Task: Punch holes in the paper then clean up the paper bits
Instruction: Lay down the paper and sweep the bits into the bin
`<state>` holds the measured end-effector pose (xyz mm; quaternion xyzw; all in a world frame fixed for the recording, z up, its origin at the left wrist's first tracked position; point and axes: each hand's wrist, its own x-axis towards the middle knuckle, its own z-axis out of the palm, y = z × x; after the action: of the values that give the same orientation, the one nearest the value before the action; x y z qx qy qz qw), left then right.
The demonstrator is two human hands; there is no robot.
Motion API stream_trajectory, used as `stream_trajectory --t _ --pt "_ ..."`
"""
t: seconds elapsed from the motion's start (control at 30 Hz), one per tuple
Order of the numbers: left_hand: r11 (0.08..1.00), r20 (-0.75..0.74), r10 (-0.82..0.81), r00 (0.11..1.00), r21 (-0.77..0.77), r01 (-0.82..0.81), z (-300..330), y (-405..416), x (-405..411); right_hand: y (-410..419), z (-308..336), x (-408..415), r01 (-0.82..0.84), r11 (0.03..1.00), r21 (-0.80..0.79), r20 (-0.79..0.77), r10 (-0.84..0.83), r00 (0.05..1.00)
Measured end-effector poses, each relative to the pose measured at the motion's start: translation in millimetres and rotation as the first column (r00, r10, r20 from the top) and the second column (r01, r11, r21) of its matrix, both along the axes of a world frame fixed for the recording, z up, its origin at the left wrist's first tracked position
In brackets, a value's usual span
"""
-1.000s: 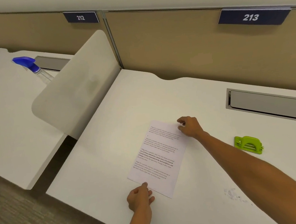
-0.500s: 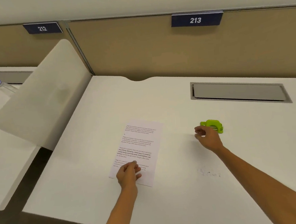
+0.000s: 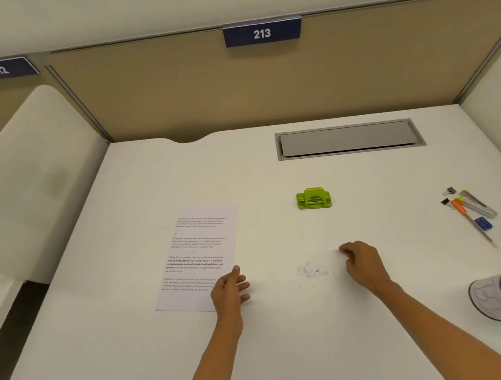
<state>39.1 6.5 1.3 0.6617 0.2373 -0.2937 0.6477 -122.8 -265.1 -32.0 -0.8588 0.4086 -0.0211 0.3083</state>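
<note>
Hands are regrouping around the sheet, with the punch not yet picked up.

Nearest, the left hand [image 3: 229, 289] is pinching the paper [image 3: 199, 258] at its near right corner, after squaring it on the table [image 3: 135, 346]; the right hand [image 3: 364, 266], loosely curled and grasping nothing, is pulling back from the green hole punch [image 3: 314, 198], which it was reaching half a second ago. A faint smudge of paper bits [image 3: 312, 271] is lying between the hands, right of the paper. The punch is sitting farther back, well apart to the paper's right, so punching probably has yet to begin.
</note>
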Motion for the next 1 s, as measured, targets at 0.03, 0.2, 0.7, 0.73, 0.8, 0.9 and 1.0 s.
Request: stream_trajectory --t 0.03,0.2,0.7,0.73,0.8,0.9,1.0 --pt "0.999 0.034 0.023 0.999 0.027 -0.024 1 7 4 2 0 -3 -0.006 1.000 -0.004 0.003 0.006 1.000" --pt "0.998 0.063 0.051 0.997 0.030 -0.053 0 34 25 23 -2 -9 -0.040 0.998 -0.040 0.018 0.040 0.999" --pt "0.867 0.182 -0.053 0.982 0.496 -0.045 -11 146 88 88 26 46 0.048 0.991 0.125 0.357 -0.090 0.930" --pt "0.880 0.181 -0.050 0.982 0.473 -0.043 -12 148 88 104 27 58 0.038 0.970 0.241 0.374 -0.129 0.918" --pt "0.902 0.186 -0.049 0.981 0.431 -0.037 -13 150 87 137 23 77 0.012 0.885 0.466 0.313 -0.177 0.933" --pt "0.910 0.190 -0.057 0.980 0.415 -0.027 -10 150 85 174 13 95 0.021 0.712 0.701 0.166 -0.192 0.967" --pt "0.917 0.187 -0.064 0.980 0.399 -0.016 -9 152 87 194 5 104 0.073 0.615 0.785 0.114 -0.260 0.959"
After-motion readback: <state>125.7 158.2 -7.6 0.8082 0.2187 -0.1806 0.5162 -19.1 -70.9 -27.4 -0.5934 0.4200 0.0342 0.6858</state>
